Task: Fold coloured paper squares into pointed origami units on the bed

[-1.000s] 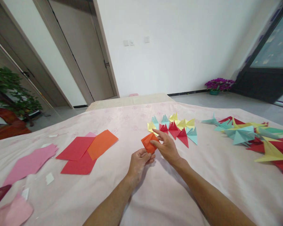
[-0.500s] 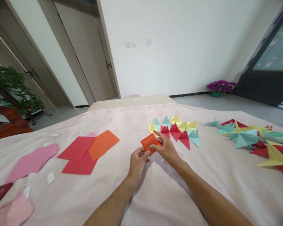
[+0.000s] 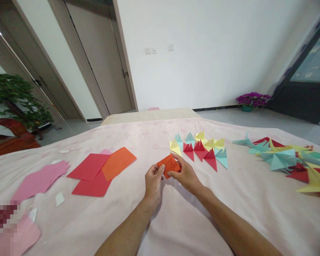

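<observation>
Between both hands is a folded piece of orange paper (image 3: 169,165), held just above the cloth. My left hand (image 3: 153,181) pinches its left edge, thumb on top. My right hand (image 3: 187,174) grips its right side, with the thumb at the lower edge and the fingers behind. Just beyond the right hand stand several small folded paper pieces, among them a red one (image 3: 210,158), a yellow one (image 3: 175,147) and a light blue one (image 3: 222,156). The paper's underside and some fingertips are hidden.
Flat sheets lie to the left: orange (image 3: 120,163), red (image 3: 89,166) and pink (image 3: 38,179). At the right is a pile of folded paper cranes (image 3: 278,159). White scraps (image 3: 59,199) dot the pink tablecloth (image 3: 117,220). A wooden chair (image 3: 13,137) stands at the left edge.
The orange paper has turned slightly, and both hands have shifted their grip on it. My left thumb now lies further up on its face. The view has moved a little.
</observation>
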Demonstrator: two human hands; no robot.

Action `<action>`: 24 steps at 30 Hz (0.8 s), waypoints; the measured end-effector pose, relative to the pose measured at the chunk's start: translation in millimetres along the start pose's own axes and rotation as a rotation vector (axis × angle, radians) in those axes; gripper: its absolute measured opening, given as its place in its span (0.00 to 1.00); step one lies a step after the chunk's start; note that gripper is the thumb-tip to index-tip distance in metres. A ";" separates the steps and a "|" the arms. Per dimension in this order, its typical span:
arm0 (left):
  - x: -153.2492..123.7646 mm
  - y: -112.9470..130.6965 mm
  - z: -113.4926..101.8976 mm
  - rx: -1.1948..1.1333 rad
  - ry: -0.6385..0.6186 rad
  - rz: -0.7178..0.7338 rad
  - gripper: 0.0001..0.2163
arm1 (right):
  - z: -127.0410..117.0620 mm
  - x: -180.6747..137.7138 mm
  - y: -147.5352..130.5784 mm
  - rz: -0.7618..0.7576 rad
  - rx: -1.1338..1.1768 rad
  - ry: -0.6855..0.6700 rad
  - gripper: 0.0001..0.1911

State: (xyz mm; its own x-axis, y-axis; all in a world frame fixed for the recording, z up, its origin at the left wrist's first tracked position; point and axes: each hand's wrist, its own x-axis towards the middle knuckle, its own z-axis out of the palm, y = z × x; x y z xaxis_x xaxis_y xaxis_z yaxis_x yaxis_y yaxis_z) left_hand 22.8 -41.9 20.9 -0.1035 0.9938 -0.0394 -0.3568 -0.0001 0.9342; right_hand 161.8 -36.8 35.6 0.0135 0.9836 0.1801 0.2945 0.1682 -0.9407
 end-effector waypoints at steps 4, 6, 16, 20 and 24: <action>8.8 -3.2 -5.2 -0.036 0.034 -0.015 0.17 | 2.2 -0.2 2.9 0.030 -0.018 -0.024 0.40; 11.4 -3.7 -7.3 -0.085 0.022 -0.044 0.18 | 3.0 -0.1 1.7 0.071 0.042 -0.035 0.39; 2.0 2.5 -3.8 0.030 -0.180 -0.122 0.19 | 0.6 1.1 -0.8 0.029 0.117 0.098 0.33; 2.6 -0.1 -3.9 -0.009 -0.169 -0.158 0.17 | -2.6 1.3 -4.5 0.035 0.179 0.120 0.30; 1.1 1.4 -4.3 -0.078 -0.148 -0.181 0.18 | -2.5 1.5 -7.1 0.028 0.203 0.134 0.30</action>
State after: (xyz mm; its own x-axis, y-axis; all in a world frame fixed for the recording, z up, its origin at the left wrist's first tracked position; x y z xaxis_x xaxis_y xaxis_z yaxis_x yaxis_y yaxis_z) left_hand 18.1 -41.3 20.6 0.1038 0.9838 -0.1460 -0.4284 0.1767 0.8862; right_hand 162.1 -36.7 43.3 0.1497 0.9728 0.1770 0.0946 0.1641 -0.9819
